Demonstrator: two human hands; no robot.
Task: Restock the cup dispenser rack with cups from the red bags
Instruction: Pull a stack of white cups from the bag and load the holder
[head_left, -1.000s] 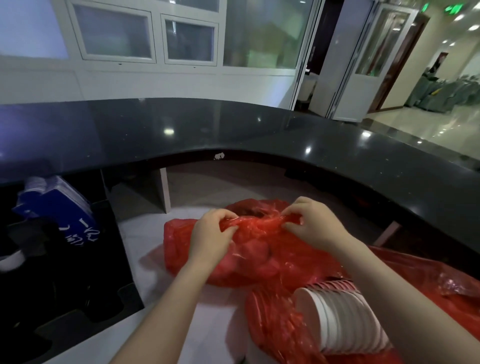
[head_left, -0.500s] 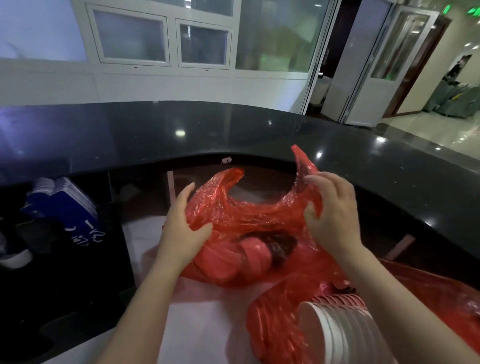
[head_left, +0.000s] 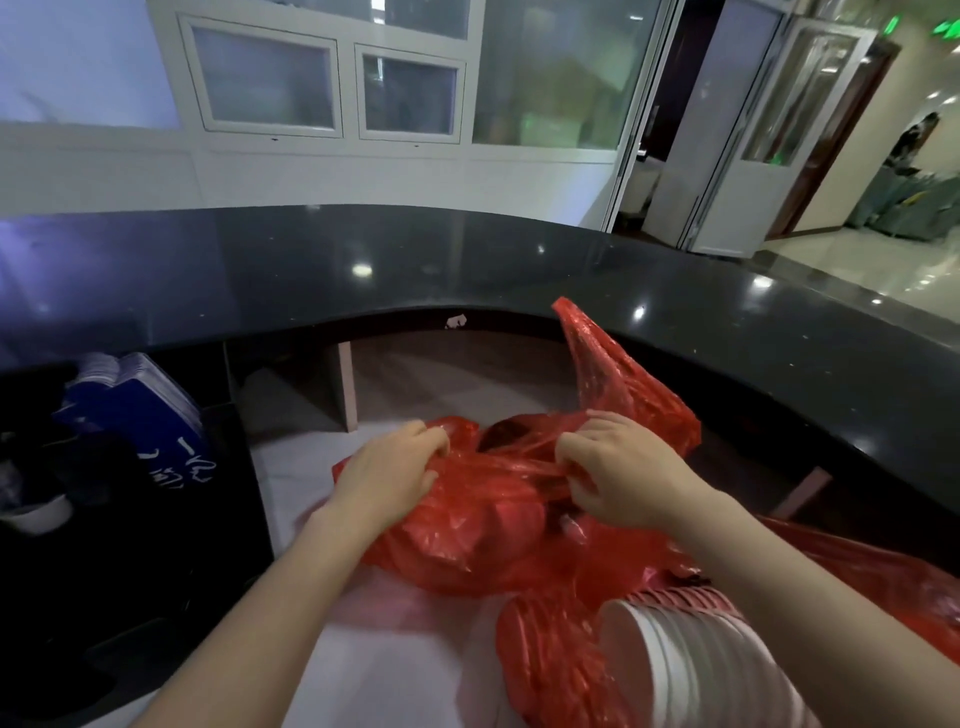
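Fingers of both the left hand (head_left: 387, 475) and right hand (head_left: 626, 480) curl tight, pinching the crinkled red plastic bag (head_left: 483, 525) at centre, with stacked white paper cups (head_left: 696, 670) at five o'clock.

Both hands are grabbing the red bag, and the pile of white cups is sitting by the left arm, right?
Not quite. Both the left hand and right hand do grip the red bag, but the head view shows the white cups by the right arm, not the left.
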